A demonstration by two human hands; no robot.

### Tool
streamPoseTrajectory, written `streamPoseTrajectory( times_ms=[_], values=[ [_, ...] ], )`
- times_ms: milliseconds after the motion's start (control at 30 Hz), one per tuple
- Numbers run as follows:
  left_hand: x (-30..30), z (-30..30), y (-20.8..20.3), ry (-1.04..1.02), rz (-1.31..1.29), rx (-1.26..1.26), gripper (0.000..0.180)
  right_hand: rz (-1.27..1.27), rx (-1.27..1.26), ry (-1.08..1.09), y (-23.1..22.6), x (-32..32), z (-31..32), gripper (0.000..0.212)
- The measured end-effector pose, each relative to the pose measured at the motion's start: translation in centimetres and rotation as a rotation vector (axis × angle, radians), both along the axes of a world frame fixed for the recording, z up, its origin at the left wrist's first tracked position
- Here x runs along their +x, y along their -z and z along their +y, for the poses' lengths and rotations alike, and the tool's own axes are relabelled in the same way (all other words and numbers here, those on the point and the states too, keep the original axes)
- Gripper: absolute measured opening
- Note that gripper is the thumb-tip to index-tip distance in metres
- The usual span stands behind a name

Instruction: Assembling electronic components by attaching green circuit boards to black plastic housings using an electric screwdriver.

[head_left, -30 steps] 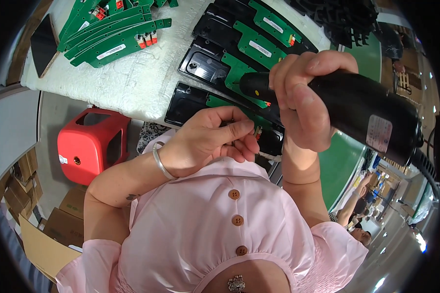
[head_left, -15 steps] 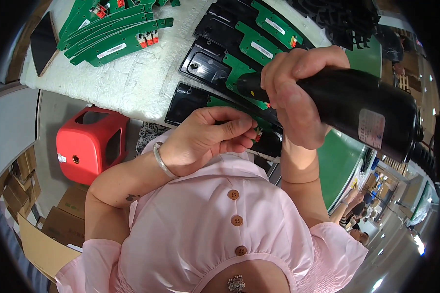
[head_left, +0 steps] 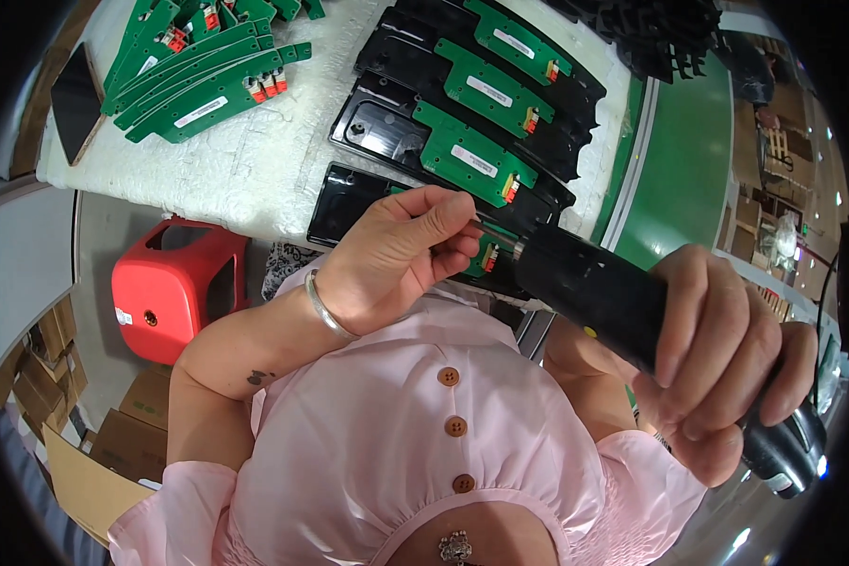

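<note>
The fingers (head_left: 448, 226) of the left hand (head_left: 396, 255) are pinched shut at the thin metal bit (head_left: 498, 236) of a black cylindrical electric screwdriver (head_left: 622, 307); whether a screw sits between them cannot be told. The right hand (head_left: 717, 358) is wrapped tight around the screwdriver's barrel, holding it tilted, its tip pointing at the left hand. Just beyond the fingertips, at the near edge of the white-covered desk (head_left: 264, 170), lies a glossy black plastic housing with a green circuit board (head_left: 349, 203) in it. Three more such housings with boards (head_left: 462, 123) lie in a row behind it. A pile of loose green boards (head_left: 198, 85) waits farther left, so much work seems left. A red plastic stool (head_left: 165, 283) stands below.
</note>
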State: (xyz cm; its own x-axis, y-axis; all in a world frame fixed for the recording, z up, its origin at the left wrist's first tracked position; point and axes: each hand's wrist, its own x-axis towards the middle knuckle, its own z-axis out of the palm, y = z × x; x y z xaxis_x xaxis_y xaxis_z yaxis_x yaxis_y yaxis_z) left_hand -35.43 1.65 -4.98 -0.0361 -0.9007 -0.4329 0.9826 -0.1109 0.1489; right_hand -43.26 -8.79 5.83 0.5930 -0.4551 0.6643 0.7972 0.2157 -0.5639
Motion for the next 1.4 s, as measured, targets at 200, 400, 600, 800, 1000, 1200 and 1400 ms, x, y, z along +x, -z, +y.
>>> streamPoseTrajectory(
  times_ms=[200, 400, 600, 800, 1000, 1200, 1400],
  values=[
    [-0.5, -0.1, 0.6, 0.03, 0.081, -0.015, 0.017, 0.093, -0.068, 0.346, 0.0, -2.2, 0.4, 0.025],
    [-1.2, -0.3, -0.6, 0.122, 0.076, -0.141, 0.045, 0.355, -0.411, 0.036, 1.0, -2.2, -3.2, 0.036],
    [-1.3, 0.9, 0.8, 0.291, 0.042, -0.137, 0.04, 0.463, -0.178, 0.33, 5.3, -0.9, -3.5, 0.024],
    [-1.1, 1.1, 0.4, 0.377, -0.054, -0.171, 0.028, 0.467, -0.199, 0.265, 5.5, -0.5, -3.7, 0.024],
    [-0.3, 0.8, -0.5, 0.348, -0.149, -0.136, 0.021, 0.532, -0.298, 0.284, 5.6, -0.1, -3.4, 0.024],
    [-0.5, 0.6, -0.6, 0.128, -0.131, 0.029, 0.013, 0.557, -0.202, 0.312, 4.4, -0.1, -2.8, 0.027],
    [-0.5, 0.0, -0.4, 0.048, -0.036, -0.006, 0.013, 0.17, -0.094, 0.075, -0.9, -3.6, -2.6, 0.028]
  ],
)
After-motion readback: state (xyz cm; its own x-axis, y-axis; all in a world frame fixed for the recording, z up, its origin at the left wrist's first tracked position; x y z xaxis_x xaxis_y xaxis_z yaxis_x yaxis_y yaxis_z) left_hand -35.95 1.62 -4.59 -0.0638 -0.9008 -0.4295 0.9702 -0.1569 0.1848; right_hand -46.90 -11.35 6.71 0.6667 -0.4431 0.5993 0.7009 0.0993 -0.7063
